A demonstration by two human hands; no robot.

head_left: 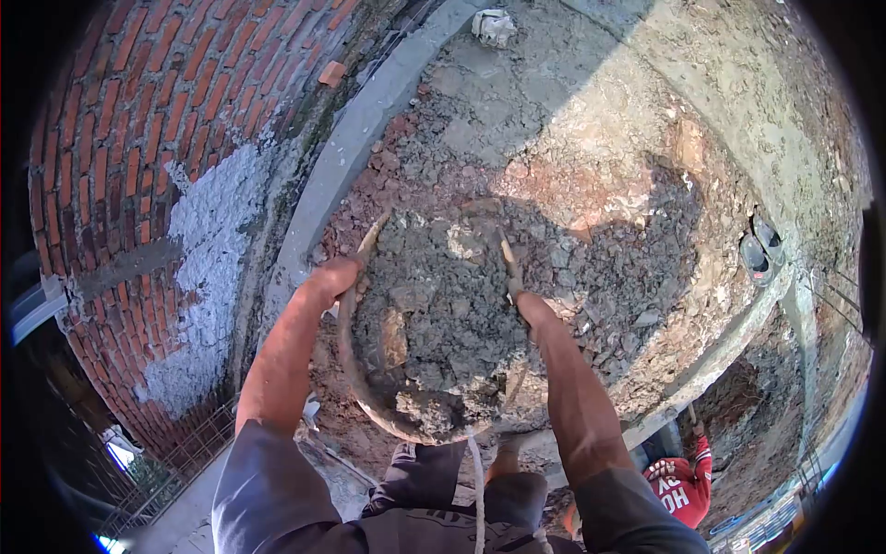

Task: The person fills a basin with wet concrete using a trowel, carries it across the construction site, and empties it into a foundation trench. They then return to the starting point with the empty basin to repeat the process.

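A round, shallow basket (pixel 346 355) with a pale rim is tilted toward me over the dirt. Dark grey clods of soil (pixel 434 323) lie in it and spread beyond its far side. My left hand (pixel 337 277) is closed around the left part of the rim. On the opposite side, my right hand (pixel 528 307) grips the rim with its fingers mostly hidden. Below the near edge, a light rope (pixel 477 480) hangs in front of my body.
A brick wall (pixel 138 120) rises at left, beside a concrete ledge (pixel 337 166). A crumpled whitish bag (pixel 494 28) lies at the far end. Dark shoes (pixel 760 247) rest on the right edge. A person in a red top (pixel 678 485) is lower right, below the ledge.
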